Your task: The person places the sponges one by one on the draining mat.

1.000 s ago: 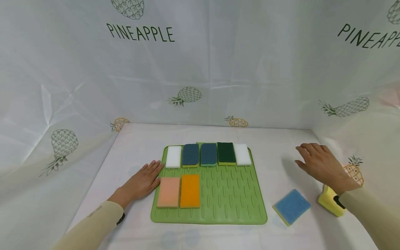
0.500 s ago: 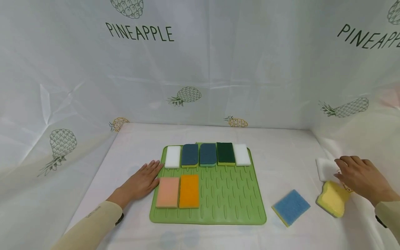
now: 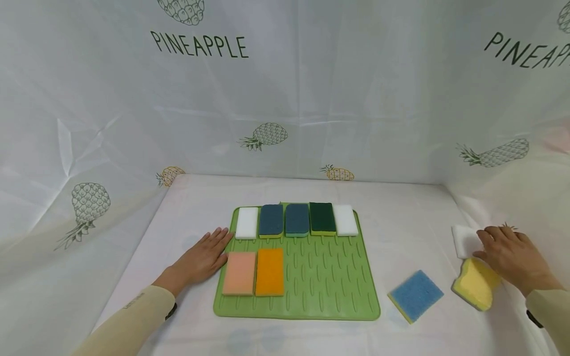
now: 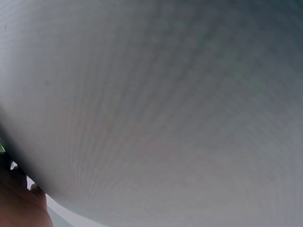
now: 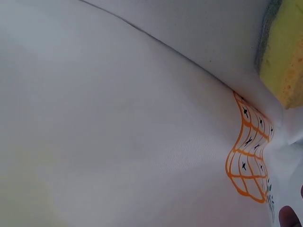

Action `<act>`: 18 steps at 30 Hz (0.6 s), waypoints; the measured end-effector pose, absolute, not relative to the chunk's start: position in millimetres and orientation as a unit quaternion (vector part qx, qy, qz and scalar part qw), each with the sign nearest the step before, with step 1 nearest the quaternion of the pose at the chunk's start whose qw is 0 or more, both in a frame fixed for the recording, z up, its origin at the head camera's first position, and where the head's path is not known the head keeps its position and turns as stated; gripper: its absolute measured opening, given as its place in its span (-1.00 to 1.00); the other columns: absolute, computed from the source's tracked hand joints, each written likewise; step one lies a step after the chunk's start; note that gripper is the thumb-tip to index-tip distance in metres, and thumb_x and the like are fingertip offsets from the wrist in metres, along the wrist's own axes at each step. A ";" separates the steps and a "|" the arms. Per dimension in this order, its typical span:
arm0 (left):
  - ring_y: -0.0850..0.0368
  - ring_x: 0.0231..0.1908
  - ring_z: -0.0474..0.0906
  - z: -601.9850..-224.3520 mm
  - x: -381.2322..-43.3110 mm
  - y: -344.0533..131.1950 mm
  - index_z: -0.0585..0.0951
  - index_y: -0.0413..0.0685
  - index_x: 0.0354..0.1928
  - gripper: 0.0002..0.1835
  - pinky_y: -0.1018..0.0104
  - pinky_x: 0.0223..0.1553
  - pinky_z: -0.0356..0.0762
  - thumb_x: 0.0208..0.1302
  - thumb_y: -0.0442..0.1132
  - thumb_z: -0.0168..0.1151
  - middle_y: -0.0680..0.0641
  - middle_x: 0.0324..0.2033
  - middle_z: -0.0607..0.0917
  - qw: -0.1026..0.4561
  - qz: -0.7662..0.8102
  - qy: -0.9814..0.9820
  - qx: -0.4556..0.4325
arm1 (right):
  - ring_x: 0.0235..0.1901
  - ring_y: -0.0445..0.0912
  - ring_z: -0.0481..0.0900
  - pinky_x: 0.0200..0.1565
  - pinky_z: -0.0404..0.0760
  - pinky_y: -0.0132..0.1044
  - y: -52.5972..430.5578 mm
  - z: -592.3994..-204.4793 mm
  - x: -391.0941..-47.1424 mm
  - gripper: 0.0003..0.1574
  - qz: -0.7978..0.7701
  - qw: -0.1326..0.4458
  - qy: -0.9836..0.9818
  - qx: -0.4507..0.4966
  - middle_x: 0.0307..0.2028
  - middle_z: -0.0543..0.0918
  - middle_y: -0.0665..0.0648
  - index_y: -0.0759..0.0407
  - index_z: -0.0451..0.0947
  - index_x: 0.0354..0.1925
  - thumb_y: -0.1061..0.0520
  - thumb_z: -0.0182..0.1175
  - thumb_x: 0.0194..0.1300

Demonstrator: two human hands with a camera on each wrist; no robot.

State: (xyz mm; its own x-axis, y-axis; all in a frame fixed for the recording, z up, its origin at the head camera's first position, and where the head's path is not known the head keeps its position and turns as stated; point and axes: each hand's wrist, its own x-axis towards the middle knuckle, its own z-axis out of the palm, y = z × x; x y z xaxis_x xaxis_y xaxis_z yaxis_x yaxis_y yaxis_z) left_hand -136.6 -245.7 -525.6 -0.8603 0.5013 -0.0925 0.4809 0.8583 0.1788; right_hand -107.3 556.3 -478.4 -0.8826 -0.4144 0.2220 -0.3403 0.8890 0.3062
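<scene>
White sponge off the mat: right hand just swung over to it, so likely the current pick, can't tell if gripped; left hand lies flat.

Here's the mat mid-desk, and five sponges line up along its far edge! Nearer, on the mat's left, sits an outer sponge, with an inner sponge just right of it. Off the mat, rightward: a lone sponge, then a farther sponge, and just behind that, a pad. Behind everything hangs the sheet.
</scene>
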 end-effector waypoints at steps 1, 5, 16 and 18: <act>-0.25 0.63 0.08 -525.0 -136.3 -245.6 0.13 -0.14 0.67 -0.29 -0.25 0.60 0.09 0.68 0.03 -0.02 -0.24 0.64 0.18 0.067 0.074 0.962 0.256 | 0.09 0.45 0.47 0.04 0.51 0.42 555.5 -478.0 -106.5 0.42 -0.132 0.132 -0.964 0.188 -0.01 0.57 0.42 0.41 0.49 0.03 -0.67 -0.86 0.34; -0.25 0.63 0.08 -523.5 -135.8 -244.8 0.14 -0.15 0.67 -0.30 -0.25 0.60 0.10 0.69 0.02 -0.02 -0.24 0.64 0.19 0.065 0.074 0.961 0.257 | 0.15 0.51 0.43 0.04 0.50 0.46 553.9 -475.8 -104.9 0.44 -0.141 0.103 -0.972 0.156 0.09 0.53 0.49 0.43 0.44 0.16 -0.75 -0.66 0.23; -0.27 0.63 0.09 -521.8 -135.0 -243.9 0.15 -0.16 0.66 -0.30 -0.27 0.59 0.10 0.68 0.02 -0.02 -0.25 0.63 0.20 0.065 0.077 0.961 0.258 | 0.16 0.57 0.41 0.04 0.47 0.51 556.0 -469.7 -108.4 0.22 -0.143 0.053 -0.984 0.094 0.17 0.47 0.61 0.54 0.28 0.28 -0.33 0.53 0.11; -0.27 0.63 0.09 -521.6 -135.1 -243.8 0.15 -0.16 0.66 -0.30 -0.27 0.59 0.11 0.69 0.02 -0.02 -0.25 0.63 0.20 0.066 0.078 0.960 0.259 | 0.15 0.58 0.40 0.02 0.46 0.52 556.4 -469.8 -108.0 0.14 -0.141 0.046 -0.985 0.085 0.12 0.50 0.62 0.54 0.31 0.22 -0.21 0.60 0.06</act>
